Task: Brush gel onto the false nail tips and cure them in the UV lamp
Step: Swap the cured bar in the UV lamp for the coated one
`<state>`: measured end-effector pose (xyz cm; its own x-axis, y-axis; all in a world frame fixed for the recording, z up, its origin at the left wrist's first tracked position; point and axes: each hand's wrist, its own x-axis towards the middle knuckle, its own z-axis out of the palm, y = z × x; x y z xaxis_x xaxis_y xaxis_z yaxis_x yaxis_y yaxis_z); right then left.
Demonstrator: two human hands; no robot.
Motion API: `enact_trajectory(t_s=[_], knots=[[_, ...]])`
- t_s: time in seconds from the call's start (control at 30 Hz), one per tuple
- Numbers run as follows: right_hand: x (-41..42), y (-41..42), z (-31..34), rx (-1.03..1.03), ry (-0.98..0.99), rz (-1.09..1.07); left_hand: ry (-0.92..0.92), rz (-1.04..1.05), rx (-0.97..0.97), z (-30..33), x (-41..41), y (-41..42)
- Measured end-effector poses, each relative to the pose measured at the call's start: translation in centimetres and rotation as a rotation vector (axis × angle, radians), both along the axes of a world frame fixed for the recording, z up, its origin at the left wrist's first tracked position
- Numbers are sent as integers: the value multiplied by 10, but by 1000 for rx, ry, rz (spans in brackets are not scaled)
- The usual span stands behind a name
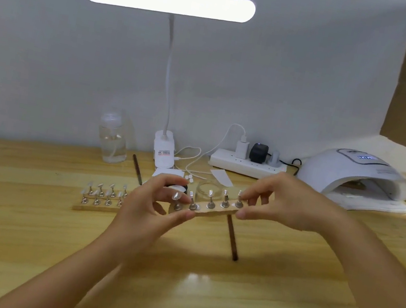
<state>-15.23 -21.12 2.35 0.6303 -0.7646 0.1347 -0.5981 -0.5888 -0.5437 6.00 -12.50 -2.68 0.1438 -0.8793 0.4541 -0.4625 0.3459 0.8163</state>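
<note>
Both hands lift a wooden strip [209, 210] of nail tips [210, 192] off the table [171, 297], probably to carry it level. Left hand [153, 199] pinches its left end; right hand [285, 203] pinches the right. Behind, a small glass dish [206, 189] looks empty; farther left, a bottle [113, 138] holds clear liquid. UV lamp [352, 177] waits far right, mouth open.

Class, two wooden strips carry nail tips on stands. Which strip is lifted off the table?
The single-row strip, held at its ends by the left hand and right hand. The double-row strip lies on the table, untouched.
</note>
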Motion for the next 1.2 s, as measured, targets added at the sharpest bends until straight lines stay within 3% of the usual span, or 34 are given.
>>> enact_trajectory(t_s=[0.17, 0.3, 0.53, 0.7, 0.9, 1.0, 1.07, 1.13, 1.2], knots=[[-58, -6, 25, 68, -79, -107, 106, -116, -44, 23, -54, -23], [-108, -16, 29, 129, -216, -257, 317, -109, -99, 20, -114, -57], [-173, -48, 14, 121, -314, -532, 873, -87, 143, 11, -214, -131], [-200, -65, -1, 201, -251, -576, 1043, -94, 253, -11, -246, -147], [-215, -76, -8, 221, -172, -518, 997, -223, 291, -20, -245, -154], [-222, -81, -7, 391, -210, -447, 906, -247, 269, -19, -237, -158], [-223, -89, -12, 493, -259, -510, 878, -254, 252, -18, -229, -162], [-219, -106, -23, 418, -250, -636, 861, -255, 228, -17, -224, -166], [-211, -124, -33, 278, -118, -726, 873, -266, 218, -16, -223, -169]])
